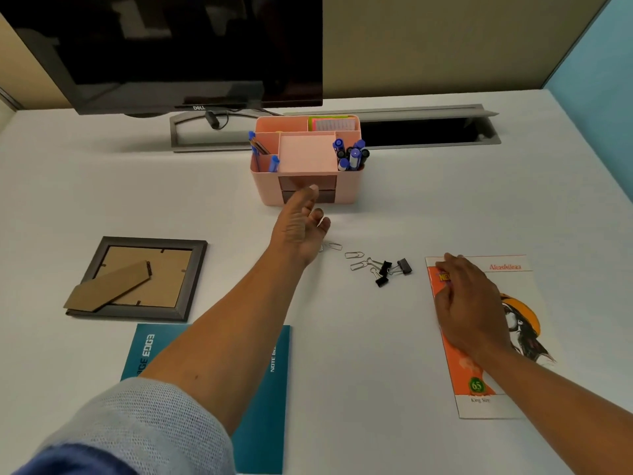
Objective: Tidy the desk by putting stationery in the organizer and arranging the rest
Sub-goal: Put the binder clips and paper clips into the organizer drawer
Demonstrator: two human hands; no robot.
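The left hand [301,228] is hovering, fingers loosely spread, with the pink organizer's [349,186] drawers [327,182] at its 12 o'clock. Paper clips [354,255] are lying at its 4 o'clock, nearer than the right hand [469,303], which is pressing flat on a booklet [527,293].

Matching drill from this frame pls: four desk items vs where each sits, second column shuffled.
1 picture frame
2 binder clips
3 blue markers
4 teal notebook

A standing in the organizer
B partly under the left forearm
C face down, desk's left side
D loose on the desk by the paper clips

Pairs: 1-C, 2-D, 3-A, 4-B
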